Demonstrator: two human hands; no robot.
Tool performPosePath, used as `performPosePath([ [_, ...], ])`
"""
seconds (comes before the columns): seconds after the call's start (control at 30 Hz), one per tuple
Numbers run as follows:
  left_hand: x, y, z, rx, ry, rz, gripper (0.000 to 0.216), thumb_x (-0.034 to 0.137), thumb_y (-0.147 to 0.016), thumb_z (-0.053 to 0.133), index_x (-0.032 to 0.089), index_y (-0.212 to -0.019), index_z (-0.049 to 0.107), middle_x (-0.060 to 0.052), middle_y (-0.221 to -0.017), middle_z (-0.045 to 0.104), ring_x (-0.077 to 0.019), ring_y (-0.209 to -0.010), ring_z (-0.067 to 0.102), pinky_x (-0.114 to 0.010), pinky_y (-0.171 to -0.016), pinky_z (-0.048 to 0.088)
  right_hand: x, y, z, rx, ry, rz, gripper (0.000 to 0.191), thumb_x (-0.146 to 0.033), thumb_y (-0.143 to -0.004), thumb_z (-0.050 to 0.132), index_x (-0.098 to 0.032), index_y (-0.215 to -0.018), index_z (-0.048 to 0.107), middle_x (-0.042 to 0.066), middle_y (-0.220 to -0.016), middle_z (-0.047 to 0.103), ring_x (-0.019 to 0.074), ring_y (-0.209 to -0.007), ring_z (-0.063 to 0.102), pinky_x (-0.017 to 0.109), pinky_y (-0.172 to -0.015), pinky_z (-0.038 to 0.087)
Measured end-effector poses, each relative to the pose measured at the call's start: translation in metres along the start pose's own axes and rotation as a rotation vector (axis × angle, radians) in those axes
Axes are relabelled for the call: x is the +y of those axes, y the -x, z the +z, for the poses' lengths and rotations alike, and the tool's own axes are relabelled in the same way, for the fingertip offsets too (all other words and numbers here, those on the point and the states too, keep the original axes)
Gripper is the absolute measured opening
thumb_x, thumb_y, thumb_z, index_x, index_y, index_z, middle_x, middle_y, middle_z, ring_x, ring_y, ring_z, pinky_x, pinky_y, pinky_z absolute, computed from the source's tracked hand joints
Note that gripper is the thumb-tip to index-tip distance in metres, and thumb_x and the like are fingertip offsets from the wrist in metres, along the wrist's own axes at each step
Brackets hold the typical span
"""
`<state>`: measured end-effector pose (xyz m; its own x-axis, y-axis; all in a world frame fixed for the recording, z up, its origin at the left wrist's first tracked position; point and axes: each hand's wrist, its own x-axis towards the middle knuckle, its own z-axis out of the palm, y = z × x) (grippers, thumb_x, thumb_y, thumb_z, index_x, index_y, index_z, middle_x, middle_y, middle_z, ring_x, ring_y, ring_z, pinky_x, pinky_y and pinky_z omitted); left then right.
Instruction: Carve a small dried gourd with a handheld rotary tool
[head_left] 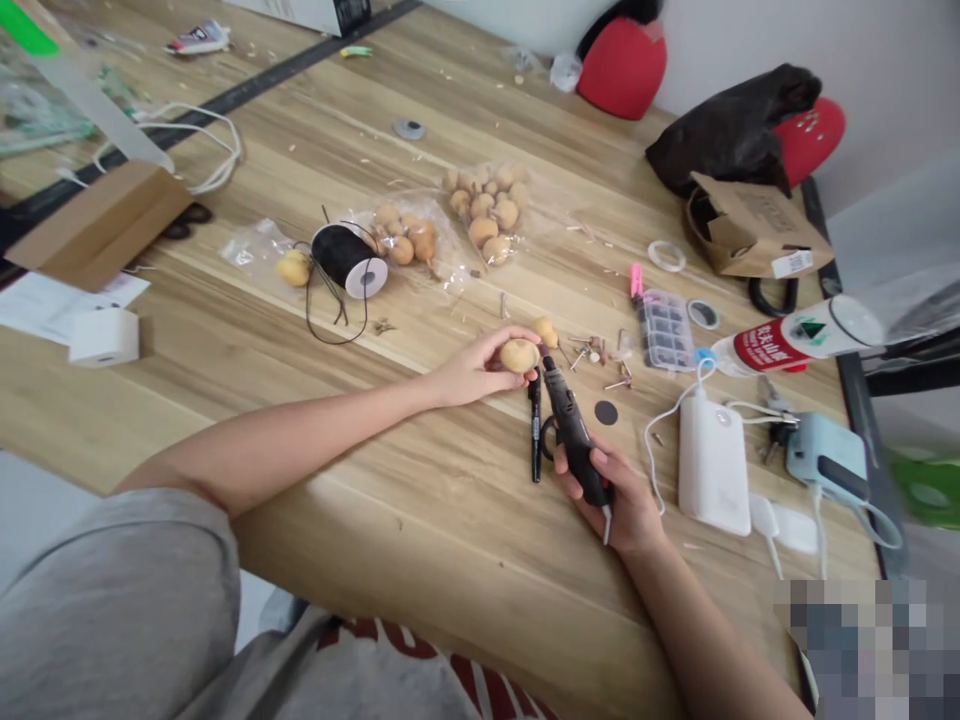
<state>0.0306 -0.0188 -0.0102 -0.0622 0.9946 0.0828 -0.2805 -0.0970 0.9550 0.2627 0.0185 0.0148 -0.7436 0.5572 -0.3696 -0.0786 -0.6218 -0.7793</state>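
Observation:
Between the fingers and thumb of my left hand (474,372) is a small tan gourd (519,356), held just above the wooden table. My right hand (621,492) wraps around the lower body of a black rotary tool (573,425). The tool's tip points up and left and meets the gourd's right side; whether it touches, I cannot tell. Another small gourd (545,332) lies just behind the held one. A black marker pen (535,435) lies beside the tool, to its left. Several small grinding bits (592,352) are scattered to the right of the gourds.
Bagged gourds (486,212) and a black cord spool (346,262) lie farther back. To the right are a compartment box (666,330), a bottle (799,338), a white power bank (712,462) with cables and a light-blue device (825,458). A cardboard box (765,235) stands behind.

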Motion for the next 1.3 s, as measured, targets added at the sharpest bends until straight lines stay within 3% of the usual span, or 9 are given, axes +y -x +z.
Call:
performPosePath([
  [0.27,0.004,0.0,0.001,0.0,-0.03,-0.064,0.04,0.007,-0.07,0.058,0.019,-0.107,0.048,0.0,-0.087,0.062,-0.0072,-0.072,0.059,-0.022,-0.068,0.047,0.0,0.001,0.001,0.01,0.039,-0.016,0.029,-0.035,-0.072,0.074,-0.014,-0.093,0.073,0.006,-0.068,0.069,0.0103,-0.047,0.047,0.026,-0.047,0.031],
  [0.57,0.002,0.003,0.001,0.041,-0.294,0.037,0.035,0.024,-0.071,0.073,0.017,-0.099,0.052,-0.004,-0.1,0.063,-0.0124,-0.086,0.059,-0.026,-0.078,0.047,0.002,0.002,-0.003,-0.028,0.087,-0.021,0.025,-0.035,-0.076,0.07,-0.015,-0.092,0.072,0.006,-0.069,0.067,0.0117,-0.049,0.049,0.027,-0.048,0.032],
  [0.97,0.006,0.006,0.0,0.018,-0.487,0.094,0.029,0.023,-0.074,0.068,0.017,-0.098,0.052,0.002,-0.085,0.054,-0.0095,-0.073,0.049,-0.023,-0.07,0.04,0.002,0.003,-0.003,-0.012,0.112,-0.014,0.029,-0.033,-0.075,0.074,-0.017,-0.099,0.074,0.006,-0.072,0.072,0.0121,-0.049,0.053,0.027,-0.049,0.033],
  [1.3,0.007,0.006,-0.001,0.002,-0.53,0.051,0.03,0.021,-0.07,0.067,0.017,-0.096,0.054,0.001,-0.087,0.059,-0.0117,-0.078,0.053,-0.025,-0.074,0.041,0.004,0.003,-0.005,-0.046,0.182,-0.024,0.032,-0.033,-0.078,0.071,-0.016,-0.106,0.073,0.006,-0.074,0.071,0.013,-0.049,0.052,0.028,-0.05,0.035],
])
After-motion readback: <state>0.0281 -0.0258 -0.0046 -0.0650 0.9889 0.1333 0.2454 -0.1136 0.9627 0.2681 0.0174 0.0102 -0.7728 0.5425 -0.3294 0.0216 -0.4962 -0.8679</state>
